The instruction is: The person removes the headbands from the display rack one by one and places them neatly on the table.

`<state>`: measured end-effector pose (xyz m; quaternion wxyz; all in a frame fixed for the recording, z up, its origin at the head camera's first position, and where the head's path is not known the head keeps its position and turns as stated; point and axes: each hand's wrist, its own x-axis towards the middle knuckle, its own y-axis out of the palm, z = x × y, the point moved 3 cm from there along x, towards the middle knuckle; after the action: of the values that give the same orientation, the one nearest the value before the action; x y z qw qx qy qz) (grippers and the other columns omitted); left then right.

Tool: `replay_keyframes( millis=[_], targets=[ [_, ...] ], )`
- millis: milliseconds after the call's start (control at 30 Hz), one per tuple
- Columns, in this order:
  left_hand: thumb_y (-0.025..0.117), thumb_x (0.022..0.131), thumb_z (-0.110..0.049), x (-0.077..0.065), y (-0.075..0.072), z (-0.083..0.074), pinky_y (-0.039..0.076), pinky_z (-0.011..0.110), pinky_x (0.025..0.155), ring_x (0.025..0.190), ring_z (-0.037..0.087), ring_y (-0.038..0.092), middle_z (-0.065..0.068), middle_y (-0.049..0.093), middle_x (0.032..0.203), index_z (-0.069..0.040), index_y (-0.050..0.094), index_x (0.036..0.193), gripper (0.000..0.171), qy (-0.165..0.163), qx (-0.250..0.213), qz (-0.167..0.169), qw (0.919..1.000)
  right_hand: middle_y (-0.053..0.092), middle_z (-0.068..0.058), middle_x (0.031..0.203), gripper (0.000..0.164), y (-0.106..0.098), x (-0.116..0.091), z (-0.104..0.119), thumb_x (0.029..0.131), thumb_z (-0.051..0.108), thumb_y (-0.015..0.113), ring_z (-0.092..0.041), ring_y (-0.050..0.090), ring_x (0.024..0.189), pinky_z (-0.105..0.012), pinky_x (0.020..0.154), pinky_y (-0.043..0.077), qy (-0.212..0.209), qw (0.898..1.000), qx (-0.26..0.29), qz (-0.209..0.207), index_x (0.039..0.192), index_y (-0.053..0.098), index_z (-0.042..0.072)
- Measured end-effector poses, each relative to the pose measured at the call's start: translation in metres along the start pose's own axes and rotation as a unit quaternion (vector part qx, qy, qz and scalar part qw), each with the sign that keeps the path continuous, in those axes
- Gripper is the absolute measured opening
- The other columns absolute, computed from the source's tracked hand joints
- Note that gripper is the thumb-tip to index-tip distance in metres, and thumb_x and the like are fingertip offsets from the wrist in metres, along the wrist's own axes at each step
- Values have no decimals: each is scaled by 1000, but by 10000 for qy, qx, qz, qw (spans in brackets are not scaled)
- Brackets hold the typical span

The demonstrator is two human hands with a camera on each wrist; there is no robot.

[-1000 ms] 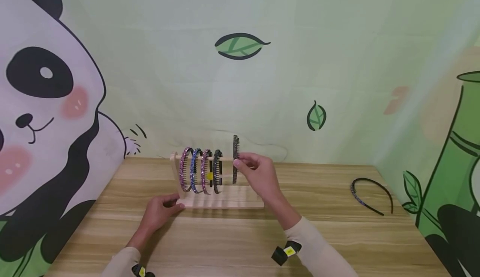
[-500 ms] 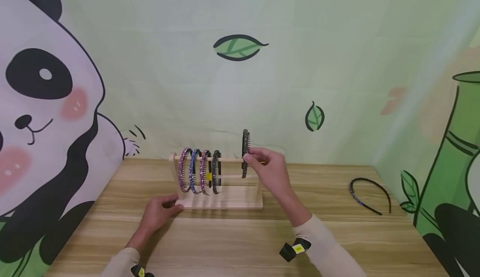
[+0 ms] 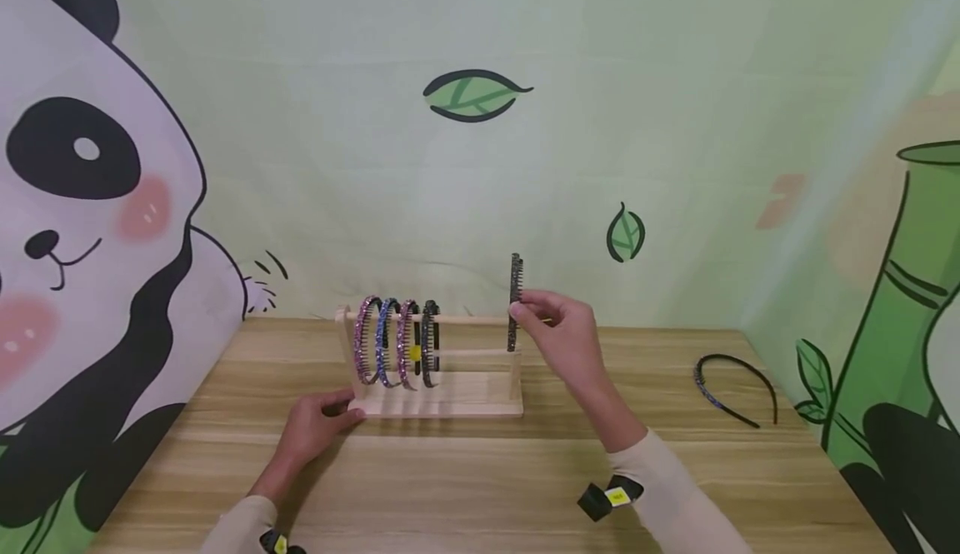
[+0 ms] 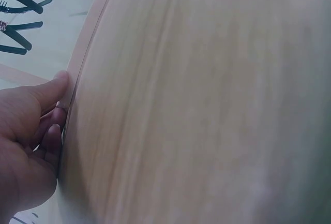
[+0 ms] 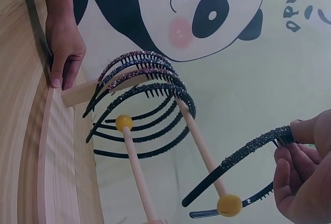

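Observation:
My right hand (image 3: 562, 333) pinches a black headband (image 3: 515, 300) set with dark glittering stones, near the right end of the wooden headband rack (image 3: 450, 404). In the right wrist view the held headband (image 5: 248, 149) has its legs on either side of a yellow ball (image 5: 229, 205) that tips the upper rod. Several glittery toothed headbands (image 5: 142, 74), pink, blue and black, hang toward the rack's other end. My left hand (image 3: 313, 427) grips the left end of the rack's base, thumb (image 4: 59, 84) on its edge; some fingertips are hidden behind it.
One more headband (image 3: 738, 387), black with a blue and silver glitter part, lies on the wood-grain table (image 3: 465, 487) at the right. A lower rod with its own yellow ball (image 5: 124, 123) points outward from the rack. A panda-print backdrop (image 3: 337, 162) stands close behind.
My right hand has moved right with the black headband, along the upper rod to its right end. My left hand keeps its grip on the rack's base.

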<state>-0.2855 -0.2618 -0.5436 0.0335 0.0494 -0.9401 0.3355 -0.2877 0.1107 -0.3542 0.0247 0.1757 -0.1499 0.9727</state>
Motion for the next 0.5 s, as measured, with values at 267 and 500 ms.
replay_keyframes(
  millis=[267,500],
  targets=[
    [79,91,-22,1,0,0,52,51,99,117,33,67,19,71,125,0,69,128,44,31,-4,50,10000,77,-8,99,31,-16,1,-6,93,28,78,-20,68,90,-24,72,56,153,9995,-232,-145,115,76,7],
    [79,91,-23,1,0,1,51,52,100,118,34,66,19,71,125,0,69,128,45,52,11,51,10000,77,-10,100,33,-33,2,-14,92,30,79,-20,67,89,-21,71,55,23,9990,-299,-342,114,76,6]
  ],
)
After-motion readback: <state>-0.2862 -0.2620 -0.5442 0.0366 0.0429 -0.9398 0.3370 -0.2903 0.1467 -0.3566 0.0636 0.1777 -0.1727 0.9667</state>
